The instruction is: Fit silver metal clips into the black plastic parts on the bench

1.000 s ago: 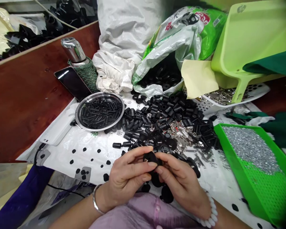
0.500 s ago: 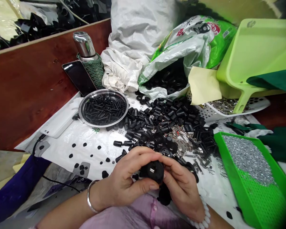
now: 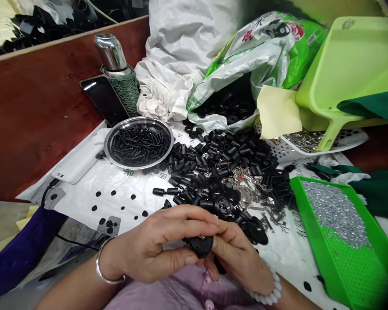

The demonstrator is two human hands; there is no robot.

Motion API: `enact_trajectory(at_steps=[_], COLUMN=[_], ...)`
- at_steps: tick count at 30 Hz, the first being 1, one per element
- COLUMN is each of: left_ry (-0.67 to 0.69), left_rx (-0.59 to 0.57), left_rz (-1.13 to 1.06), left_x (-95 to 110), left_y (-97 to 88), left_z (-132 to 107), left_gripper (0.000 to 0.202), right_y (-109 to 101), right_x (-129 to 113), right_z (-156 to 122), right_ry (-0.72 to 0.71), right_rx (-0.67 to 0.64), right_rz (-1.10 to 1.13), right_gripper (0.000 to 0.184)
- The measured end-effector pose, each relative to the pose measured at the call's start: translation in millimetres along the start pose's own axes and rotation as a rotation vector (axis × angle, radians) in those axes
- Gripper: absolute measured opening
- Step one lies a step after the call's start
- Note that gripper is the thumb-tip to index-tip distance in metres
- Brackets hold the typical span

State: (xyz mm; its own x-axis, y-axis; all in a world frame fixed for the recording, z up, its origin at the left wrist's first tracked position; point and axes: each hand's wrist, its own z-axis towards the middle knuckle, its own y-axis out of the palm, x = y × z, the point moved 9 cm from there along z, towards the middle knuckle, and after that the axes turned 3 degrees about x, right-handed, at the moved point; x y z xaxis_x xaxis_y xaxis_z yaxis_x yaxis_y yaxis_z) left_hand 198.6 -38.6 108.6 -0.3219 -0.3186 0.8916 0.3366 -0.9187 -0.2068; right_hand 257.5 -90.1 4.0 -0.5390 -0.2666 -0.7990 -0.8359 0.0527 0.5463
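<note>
My left hand (image 3: 158, 245) and my right hand (image 3: 237, 254) meet at the bottom middle, both closed on a small round black plastic part (image 3: 200, 244) pinched between their fingertips. The left wrist wears a silver bangle, the right a white bead bracelet. Just beyond my fingers lies a heap of black plastic caps and round pieces (image 3: 220, 172) mixed with small shiny metal pieces (image 3: 245, 183), spread on a white printed sack (image 3: 116, 193).
A steel dish of black springs (image 3: 138, 143) sits left of the heap. Behind it stand a metal flask (image 3: 116, 71) and a phone (image 3: 101, 98). A green tray of silver pieces (image 3: 342, 228) is at right, a bag of black rings (image 3: 233, 103) and light green scoop (image 3: 345, 73) behind.
Both hands have dropped lower and nearer to me with the black part; the fingers have turned it and closed over it more. The view has shifted slightly.
</note>
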Motion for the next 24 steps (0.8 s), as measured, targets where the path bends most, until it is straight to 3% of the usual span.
enact_trajectory(at_steps=[4, 9, 12, 24], left_ry=[-0.025, -0.109, -0.138, -0.108], left_rx=[0.042, 0.213, 0.254, 0.111], left_rz=[0.049, 0.097, 0.103, 0.243], left_x=[-3.1, -11.5, -16.4, -16.4], left_y=[-3.2, -12.9, -14.4, -6.2], left_z=[-1.1, -1.3, -0.9, 5.8], left_gripper=[0.048, 0.036, 0.036, 0.042], right_y=[-0.2, 0.2, -2.2, -8.3], right_x=[-5.4, -11.3, -10.3, -13.8], right_z=[0.6, -0.9, -1.3, -3.3], right_ry=[-0.061, -0.104, -0.101, -0.122], right_rx=[0.026, 0.056, 0.081, 0.114], right_rz=[-0.031, -0.049, -0.043, -0.09], right_gripper=[0.019, 0.019, 0.021, 0.026])
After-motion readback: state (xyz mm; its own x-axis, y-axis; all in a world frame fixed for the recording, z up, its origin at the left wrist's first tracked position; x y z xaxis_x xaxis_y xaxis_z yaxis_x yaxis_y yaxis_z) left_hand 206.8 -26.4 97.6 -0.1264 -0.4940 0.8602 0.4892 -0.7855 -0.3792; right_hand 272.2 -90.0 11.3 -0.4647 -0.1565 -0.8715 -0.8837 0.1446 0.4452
